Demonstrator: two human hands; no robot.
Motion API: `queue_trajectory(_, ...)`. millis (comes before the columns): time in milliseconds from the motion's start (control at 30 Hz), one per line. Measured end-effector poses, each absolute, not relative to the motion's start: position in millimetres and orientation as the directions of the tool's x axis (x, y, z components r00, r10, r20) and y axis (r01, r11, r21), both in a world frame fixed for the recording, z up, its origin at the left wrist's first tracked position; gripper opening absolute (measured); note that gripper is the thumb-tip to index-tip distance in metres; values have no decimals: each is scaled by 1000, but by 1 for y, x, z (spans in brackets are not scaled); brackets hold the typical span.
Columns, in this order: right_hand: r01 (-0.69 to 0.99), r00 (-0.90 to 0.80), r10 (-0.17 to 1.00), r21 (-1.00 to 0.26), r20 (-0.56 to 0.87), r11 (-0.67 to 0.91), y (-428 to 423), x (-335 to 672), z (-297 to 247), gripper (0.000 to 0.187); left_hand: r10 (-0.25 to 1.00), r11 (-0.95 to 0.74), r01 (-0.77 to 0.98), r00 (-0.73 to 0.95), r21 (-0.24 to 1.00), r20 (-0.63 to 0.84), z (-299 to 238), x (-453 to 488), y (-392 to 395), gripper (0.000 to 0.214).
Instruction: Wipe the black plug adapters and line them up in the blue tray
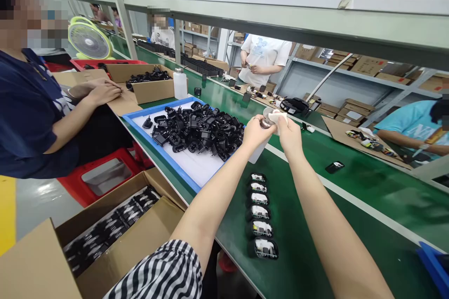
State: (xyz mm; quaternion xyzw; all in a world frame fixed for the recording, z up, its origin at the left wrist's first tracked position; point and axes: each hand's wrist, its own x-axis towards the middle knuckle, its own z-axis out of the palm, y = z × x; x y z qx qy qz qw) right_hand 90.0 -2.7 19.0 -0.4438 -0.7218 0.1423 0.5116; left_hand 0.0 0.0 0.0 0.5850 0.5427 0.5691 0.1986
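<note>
1. OK, at the grip: the left hand (255,134) is curled around the metal top of a whitish bottle (258,152), and the right hand (290,136) is pinching a white cloth (278,117) right up against it.
2. Just below the grip, a row of six black shells (259,212) with white-topped innards runs back toward the body.
3. Left of the grip, a blue-rimmed tray (203,168) holds a big heap of black plug-like parts (196,128) (good luck counting those).
4. Farther left, past the tray, a cardboard box (154,91) has more black pieces inside, with a white bottle with a metal top (180,85) just beside it.
5. Down and left of the grip, a bigger carton (129,238) holds packed black and whitish pieces, too blurred to name. It's cut off at the bottom.
6. Hard to make out: the fingers hide most of the gripped bottle, so can't tell whether it's lifted. Far right, a blue bin (433,268) is cut off.
</note>
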Motion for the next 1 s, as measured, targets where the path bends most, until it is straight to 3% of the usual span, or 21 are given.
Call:
queue_trajectory(200, 732, -368, 715, -290, 594, 617, -8, 86, 19, 32, 882, -315, 514, -153, 798, 446, -4, -5, 1, 25)
queue_trajectory(300, 798, -414, 704, -142, 576, 586, -12, 85, 18, 30, 880, -361, 579, -48, 731, 473, -1, -15, -7, 45)
queue_trajectory(400, 823, -429, 706, -78, 564, 563, -12, 83, 18, 27, 866, -360, 677, -14, 642, 500, 9, -30, -27, 58)
queue_trajectory(500, 789, -418, 721, -171, 553, 589, -6, 85, 22, 25, 857, -359, 715, -3, 600, 516, 18, -45, -59, 53)
queue_trajectory(633, 509, -284, 801, -625, 527, 592, -6, 107, 31, 28, 879, -336, 655, -40, 677, 476, 3, -56, -109, 48)
queue_trajectory(733, 371, -258, 911, -837, 323, 401, -19, 140, 25, 35, 913, -289, 590, -68, 754, 403, -29, -61, -135, 43)
queue_trajectory(867, 568, -297, 954, -797, 38, 208, -39, 199, -3, 23, 961, -175, 518, -94, 837, 259, -70, -66, -155, 38)
queue_trajectory(933, 664, -192, 981, -732, 30, 152, -40, 235, -15, 24, 970, -141, 513, -99, 847, 222, -80, -66, -164, 37)
queue_trajectory(1000, 749, -9, 996, -660, 84, 62, -33, 276, -20, 38, 968, -131, 515, -116, 847, 220, -84, -64, -173, 35)
